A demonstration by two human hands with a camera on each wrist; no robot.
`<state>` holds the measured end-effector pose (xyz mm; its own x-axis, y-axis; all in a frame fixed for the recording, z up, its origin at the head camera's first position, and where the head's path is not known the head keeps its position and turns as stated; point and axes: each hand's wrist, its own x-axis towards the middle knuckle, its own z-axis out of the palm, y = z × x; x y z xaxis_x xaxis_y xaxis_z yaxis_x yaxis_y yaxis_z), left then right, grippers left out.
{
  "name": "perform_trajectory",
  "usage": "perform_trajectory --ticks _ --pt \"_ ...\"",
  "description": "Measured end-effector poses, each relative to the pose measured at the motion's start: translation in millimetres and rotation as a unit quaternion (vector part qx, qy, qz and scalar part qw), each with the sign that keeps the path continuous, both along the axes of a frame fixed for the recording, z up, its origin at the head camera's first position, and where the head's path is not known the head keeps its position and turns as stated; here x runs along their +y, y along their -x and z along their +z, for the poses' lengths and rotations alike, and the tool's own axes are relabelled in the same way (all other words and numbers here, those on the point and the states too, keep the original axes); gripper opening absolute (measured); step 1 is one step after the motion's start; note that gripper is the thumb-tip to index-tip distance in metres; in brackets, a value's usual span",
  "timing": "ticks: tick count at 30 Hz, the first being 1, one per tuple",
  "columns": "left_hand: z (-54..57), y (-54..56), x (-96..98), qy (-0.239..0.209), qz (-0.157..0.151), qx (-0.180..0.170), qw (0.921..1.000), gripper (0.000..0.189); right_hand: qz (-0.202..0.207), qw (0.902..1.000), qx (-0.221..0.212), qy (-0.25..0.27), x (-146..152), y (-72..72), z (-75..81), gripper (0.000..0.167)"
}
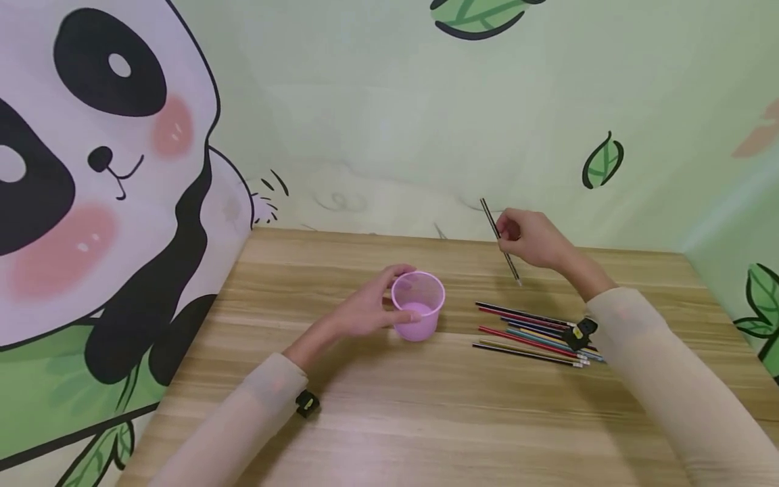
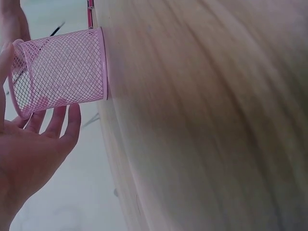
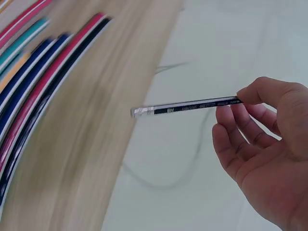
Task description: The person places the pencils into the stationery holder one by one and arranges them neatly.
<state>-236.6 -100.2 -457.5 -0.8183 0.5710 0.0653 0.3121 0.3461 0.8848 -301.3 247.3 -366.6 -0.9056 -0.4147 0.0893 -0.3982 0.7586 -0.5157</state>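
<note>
A black pencil [image 3: 192, 106] is in the air above the far part of the surface, to the right of the cup, tilted, with its silver ferrule and eraser end lowest. The right hand [image 1: 534, 238] pinches it between thumb and fingers near its middle. Below and nearer the person, a loose group of pencils [image 1: 517, 337] lies on the surface, roughly side by side; black, red, blue, light blue and yellow ones show, and their ferrule ends face right. The right forearm partly covers that end of the group.

To the left of the pencils, well apart from the held one, a pink mesh cup [image 1: 418, 329] stands upright on the surface. The left hand [image 1: 372, 306] grasps it from the left, thumb on the near side by the rim and the other fingers around the far side.

The wood-grain surface [image 1: 377, 419] carries all of this. Both forearms wear pale sleeves [image 1: 663, 372], each with a small black device [image 1: 307, 404] at the wrist. Behind rises a pale green wall [image 1: 377, 128] painted with leaves [image 1: 604, 162] and, at left, a large panda [image 1: 146, 223].
</note>
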Motion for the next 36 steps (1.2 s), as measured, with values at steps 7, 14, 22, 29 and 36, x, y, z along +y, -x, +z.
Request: perform_trajectory --ticks 7,14,22,29,36 --pt "0.3 1.6 2.8 0.000 0.000 0.000 1.0000 0.089 0.007 0.9969 0.017 0.076 -16.7 -8.6 16.3 0.013" --pt "-0.1 -1.3 3.0 0.001 0.003 0.000 1.0000 0.088 0.036 0.9882 0.009 0.149 -42.2 -22.3 30.4 0.015" --pt "-0.7 0.9 3.5 -0.003 0.003 -0.013 0.9999 0.091 0.074 0.9706 -0.006 0.229 -76.5 -31.6 34.0 0.018" --pt "-0.8 0.7 5.8 -0.009 0.000 -0.023 0.9997 0.091 0.075 0.9655 -0.025 0.248 -97.7 -36.4 19.1 0.019" --pt "-1.7 2.4 4.5 -0.010 -0.001 -0.014 0.9999 0.089 0.090 0.9643 -0.050 0.244 -108.1 -40.3 -2.6 0.017"
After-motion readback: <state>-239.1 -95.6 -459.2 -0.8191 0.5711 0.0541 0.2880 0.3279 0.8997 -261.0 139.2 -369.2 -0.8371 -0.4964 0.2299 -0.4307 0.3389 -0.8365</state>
